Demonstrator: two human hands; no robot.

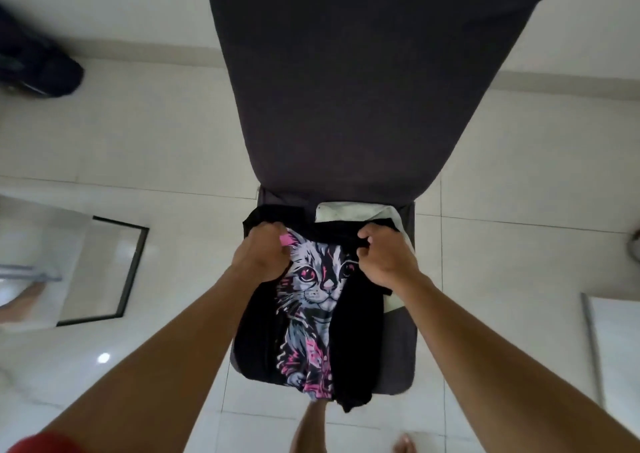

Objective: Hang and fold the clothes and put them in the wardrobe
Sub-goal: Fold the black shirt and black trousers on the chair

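Head view, frame centre: black cat-print shirt (311,314) on chair seat (401,348), partly folded; left hand (261,257) and right hand (386,258) pinch its top edge. White garment (346,212) beneath, apparently unfolded; wardrobe unseen.

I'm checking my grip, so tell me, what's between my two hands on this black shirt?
In the head view, the cat print on the black shirt lies between the left hand and right hand, its face across the gap.
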